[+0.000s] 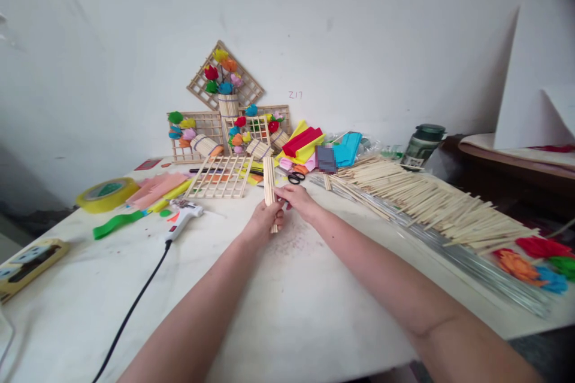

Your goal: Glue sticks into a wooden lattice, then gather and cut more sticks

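A bundle of wooden sticks (269, 178) stands nearly upright over the middle of the table. My left hand (266, 218) is closed around its lower part. From the right, my right hand (296, 198) meets the bundle with its fingers pinched together at the edge; whether they grip a stick or only touch the bundle is hard to see. Black-handled scissors (296, 178) lie just behind my right hand. To the left of my hands rests a white glue gun (184, 218) with a black cord, and behind it a flat wooden lattice (220, 177).
Loose wooden sticks (440, 203) and metal wires (476, 278) spread along the right. Finished lattices with paper flowers (224, 72) lean on the wall. Yellow tape (108, 194), a power strip (31, 266), crepe paper (303, 142) and a dark green bottle (422, 146) also occupy the table.
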A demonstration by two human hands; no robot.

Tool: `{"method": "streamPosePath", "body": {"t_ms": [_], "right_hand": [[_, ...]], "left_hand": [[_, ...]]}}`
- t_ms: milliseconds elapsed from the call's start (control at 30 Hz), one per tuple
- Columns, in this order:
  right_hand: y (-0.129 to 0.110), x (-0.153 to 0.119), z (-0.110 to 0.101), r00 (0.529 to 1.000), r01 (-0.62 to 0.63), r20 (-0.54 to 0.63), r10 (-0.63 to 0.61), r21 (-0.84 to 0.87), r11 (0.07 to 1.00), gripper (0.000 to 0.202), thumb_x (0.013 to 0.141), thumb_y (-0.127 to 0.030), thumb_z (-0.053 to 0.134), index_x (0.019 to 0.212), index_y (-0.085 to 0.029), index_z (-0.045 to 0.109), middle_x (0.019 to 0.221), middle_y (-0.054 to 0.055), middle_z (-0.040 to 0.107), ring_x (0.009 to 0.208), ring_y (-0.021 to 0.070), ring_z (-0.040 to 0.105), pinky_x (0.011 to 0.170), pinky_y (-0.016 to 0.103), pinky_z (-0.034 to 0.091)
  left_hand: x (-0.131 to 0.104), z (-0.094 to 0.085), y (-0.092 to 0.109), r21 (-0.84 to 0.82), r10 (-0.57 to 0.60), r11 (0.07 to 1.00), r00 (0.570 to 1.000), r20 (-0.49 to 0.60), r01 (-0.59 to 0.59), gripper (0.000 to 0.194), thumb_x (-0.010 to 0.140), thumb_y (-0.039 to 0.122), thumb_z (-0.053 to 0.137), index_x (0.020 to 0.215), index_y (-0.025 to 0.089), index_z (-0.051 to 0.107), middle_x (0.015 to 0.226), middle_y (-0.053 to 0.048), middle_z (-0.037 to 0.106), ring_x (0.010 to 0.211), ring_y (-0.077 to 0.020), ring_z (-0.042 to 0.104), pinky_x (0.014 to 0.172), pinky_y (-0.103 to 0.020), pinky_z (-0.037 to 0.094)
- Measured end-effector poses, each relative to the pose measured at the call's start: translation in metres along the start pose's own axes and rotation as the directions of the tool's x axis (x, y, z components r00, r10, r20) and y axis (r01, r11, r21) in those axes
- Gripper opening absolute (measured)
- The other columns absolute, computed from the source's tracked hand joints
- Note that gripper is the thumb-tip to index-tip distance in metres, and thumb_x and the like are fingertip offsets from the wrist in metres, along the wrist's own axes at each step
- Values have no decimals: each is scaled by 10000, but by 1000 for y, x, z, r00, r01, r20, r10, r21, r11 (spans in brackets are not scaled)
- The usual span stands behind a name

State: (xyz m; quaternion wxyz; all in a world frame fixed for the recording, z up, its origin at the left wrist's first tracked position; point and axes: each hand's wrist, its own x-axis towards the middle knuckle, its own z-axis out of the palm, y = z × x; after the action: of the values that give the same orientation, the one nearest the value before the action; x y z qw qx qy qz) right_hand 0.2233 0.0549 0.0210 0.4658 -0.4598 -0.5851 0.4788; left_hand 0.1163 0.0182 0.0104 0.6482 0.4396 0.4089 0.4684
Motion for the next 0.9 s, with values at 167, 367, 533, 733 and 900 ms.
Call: {"method": "streamPosePath", "body": {"t_ms": [167, 367, 533, 733, 900], "right_hand": [[10, 2, 12, 993, -91, 55, 102, -176, 980, 256, 714, -363, 579, 605, -135, 621, 463, -13, 523, 440, 89, 445, 438, 195, 303], [16, 10, 1, 946, 166, 6, -323, -868, 468, 250, 799, -315, 486, 844, -156, 673, 936, 110, 640, 920, 214, 517, 738, 285, 373], [18, 14, -11, 966, 137, 93, -242, -976, 172, 336, 814, -323, 445, 995, -119, 640, 1004, 164, 614, 983, 274, 493, 812, 360, 351], [18, 8, -19, 958, 175, 152, -241, -982, 76, 347, 792, -312, 454, 999, -107, 643, 970, 188, 594, 948, 293, 503, 751, 362, 375], [20, 5, -45, 972, 103, 88, -217, -993, 59, 354, 793, -300, 436, 974, -79, 646, 959, 196, 584, 933, 308, 501, 726, 379, 377]], "left_hand": [[-9, -2, 9, -15, -239, 971, 958, -157, 240, 111, 790, 195, 491, 699, 153, 444, 410, 70, 392, 313, -57, 385, 356, -187, 373], [-16, -15, 17, 123, -198, 965, 948, -249, 233, 140, 785, 162, 487, 718, 180, 365, 423, 81, 397, 306, -45, 338, 330, -172, 328], [-15, -16, 16, 261, -154, 942, 962, -225, 212, 191, 759, 188, 527, 711, 191, 342, 432, 87, 387, 325, -42, 330, 339, -164, 310], [-14, -20, 16, 421, -105, 881, 957, -269, 215, 162, 744, 215, 513, 724, 198, 353, 447, 82, 401, 348, -74, 402, 384, -200, 360], [1, -23, 20, 713, -38, 661, 960, -278, 233, 140, 711, 236, 519, 709, 201, 383, 460, 53, 434, 443, -136, 512, 453, -232, 386]]}}
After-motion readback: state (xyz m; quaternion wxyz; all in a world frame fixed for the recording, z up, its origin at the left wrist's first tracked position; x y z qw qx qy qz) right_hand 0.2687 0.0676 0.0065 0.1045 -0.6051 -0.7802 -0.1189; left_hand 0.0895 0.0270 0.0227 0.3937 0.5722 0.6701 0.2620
